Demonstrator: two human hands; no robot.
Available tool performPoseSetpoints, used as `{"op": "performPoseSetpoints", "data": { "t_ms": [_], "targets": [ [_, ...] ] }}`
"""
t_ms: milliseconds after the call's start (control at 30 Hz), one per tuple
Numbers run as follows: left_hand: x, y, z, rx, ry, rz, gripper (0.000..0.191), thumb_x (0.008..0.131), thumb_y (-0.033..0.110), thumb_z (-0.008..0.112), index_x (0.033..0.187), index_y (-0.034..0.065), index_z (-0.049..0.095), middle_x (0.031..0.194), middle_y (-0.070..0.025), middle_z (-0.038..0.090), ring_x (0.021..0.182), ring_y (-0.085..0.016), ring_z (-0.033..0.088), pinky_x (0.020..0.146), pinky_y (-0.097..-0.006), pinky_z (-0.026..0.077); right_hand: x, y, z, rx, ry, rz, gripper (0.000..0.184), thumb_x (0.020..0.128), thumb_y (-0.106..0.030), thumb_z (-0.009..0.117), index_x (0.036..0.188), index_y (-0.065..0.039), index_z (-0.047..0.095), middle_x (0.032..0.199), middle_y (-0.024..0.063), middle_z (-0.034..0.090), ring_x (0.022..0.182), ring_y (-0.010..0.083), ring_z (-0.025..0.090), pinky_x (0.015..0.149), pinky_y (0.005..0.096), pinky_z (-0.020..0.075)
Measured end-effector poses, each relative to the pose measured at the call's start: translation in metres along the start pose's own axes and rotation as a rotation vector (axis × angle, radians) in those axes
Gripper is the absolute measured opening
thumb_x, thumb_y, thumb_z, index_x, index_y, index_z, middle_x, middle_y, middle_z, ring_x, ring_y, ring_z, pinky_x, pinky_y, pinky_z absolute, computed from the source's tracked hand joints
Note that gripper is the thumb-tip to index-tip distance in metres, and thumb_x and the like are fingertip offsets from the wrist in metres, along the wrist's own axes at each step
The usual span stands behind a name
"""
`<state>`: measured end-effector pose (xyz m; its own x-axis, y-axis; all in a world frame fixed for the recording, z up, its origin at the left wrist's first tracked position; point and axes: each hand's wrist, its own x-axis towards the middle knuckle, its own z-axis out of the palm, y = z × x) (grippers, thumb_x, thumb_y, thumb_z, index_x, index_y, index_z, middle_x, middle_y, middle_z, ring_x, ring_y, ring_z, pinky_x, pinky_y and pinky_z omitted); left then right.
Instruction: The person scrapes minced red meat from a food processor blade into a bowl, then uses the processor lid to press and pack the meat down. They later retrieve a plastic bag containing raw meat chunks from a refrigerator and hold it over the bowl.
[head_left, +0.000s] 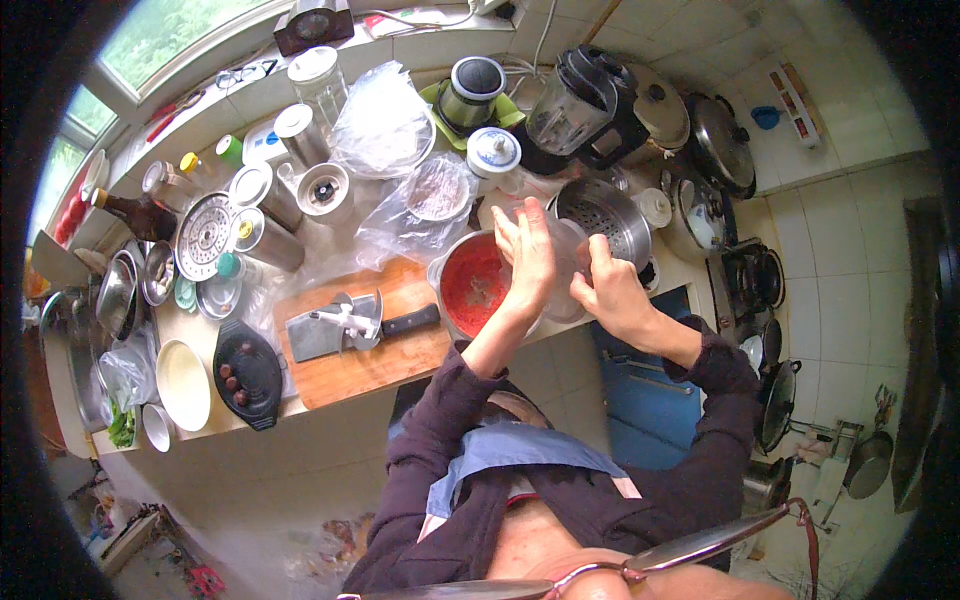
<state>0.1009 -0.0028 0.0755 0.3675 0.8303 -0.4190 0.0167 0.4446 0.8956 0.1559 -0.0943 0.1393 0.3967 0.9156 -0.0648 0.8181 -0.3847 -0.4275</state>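
My right hand (619, 296) grips a clear plastic container (564, 281), which looks tilted on its side near a metal pot (434, 276). Beside the container my left hand (529, 259) is raised with fingers extended and nothing held; whether it touches the container I cannot tell. Red chopped mash (469, 289) lies in the pot, partly hidden by my left hand and forearm. Left of the pot, a wooden cutting board (405, 364) carries a cleaver (409, 321). A blade insert (349, 319) with a white hub rests across the cleaver's blade.
A metal steamer pot (630, 232) stands close behind my right hand. Behind the metal pot are a plastic bag (375, 225), a lidded porcelain jar (493, 152) and a blender (581, 105). A black dish (259, 375) and a cream bowl (184, 386) sit near the counter's front edge.
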Motion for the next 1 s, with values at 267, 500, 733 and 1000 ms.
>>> {"op": "performPoseSetpoints", "data": {
  "t_ms": [267, 500, 733, 1000],
  "targets": [
    [-0.022, 0.001, 0.010, 0.191, -0.101, 0.374, 0.075, 0.091, 0.051, 0.018, 0.126, -0.0150, 0.026, 0.138, -0.0316, 0.003, 0.128, -0.043, 0.005, 0.104, -0.0467, 0.008, 0.008, 0.004, 0.002, 0.021, 0.107, -0.170, 0.032, 0.077, -0.009, 0.058, 0.091, 0.003, 0.033, 0.061, 0.0267, 0.054, 0.062, 0.0429, 0.056, 0.052, 0.0475, 0.0452],
    [-0.023, -0.017, 0.007, 0.348, -0.314, 0.492, 0.073, 0.089, 0.056, 0.015, 0.134, -0.0016, 0.022, 0.143, -0.0208, 0.001, 0.130, -0.038, 0.002, 0.105, -0.0444, 0.006, 0.015, 0.011, -0.012, 0.134, 0.095, -0.077, 0.031, 0.075, -0.008, 0.060, 0.091, 0.001, 0.036, 0.064, 0.0248, 0.055, 0.065, 0.0424, 0.057, 0.053, 0.0459, 0.0438],
    [-0.027, -0.015, -0.007, 0.672, -0.321, 0.917, 0.073, 0.083, 0.045, 0.042, 0.132, -0.0047, 0.023, 0.141, -0.0239, 0.005, 0.130, -0.041, 0.003, 0.103, -0.0531, 0.004, 0.019, 0.013, -0.025, 0.340, 0.102, 0.011, 0.027, 0.073, -0.009, 0.059, 0.089, 0.000, 0.039, 0.065, 0.0157, 0.054, 0.060, 0.0273, 0.059, 0.052, 0.0376, 0.0443],
    [-0.023, -0.015, -0.016, 0.814, -0.423, 1.042, 0.084, 0.078, 0.053, 0.044, 0.136, -0.0006, 0.016, 0.143, -0.0211, 0.004, 0.132, -0.037, 0.001, 0.104, -0.0495, -0.002, 0.018, 0.013, -0.028, 0.502, 0.068, 0.055, 0.024, 0.078, -0.014, 0.055, 0.087, -0.002, 0.036, 0.065, 0.0093, 0.052, 0.054, 0.0175, 0.057, 0.045, 0.0308, 0.0455]
  ]
}}
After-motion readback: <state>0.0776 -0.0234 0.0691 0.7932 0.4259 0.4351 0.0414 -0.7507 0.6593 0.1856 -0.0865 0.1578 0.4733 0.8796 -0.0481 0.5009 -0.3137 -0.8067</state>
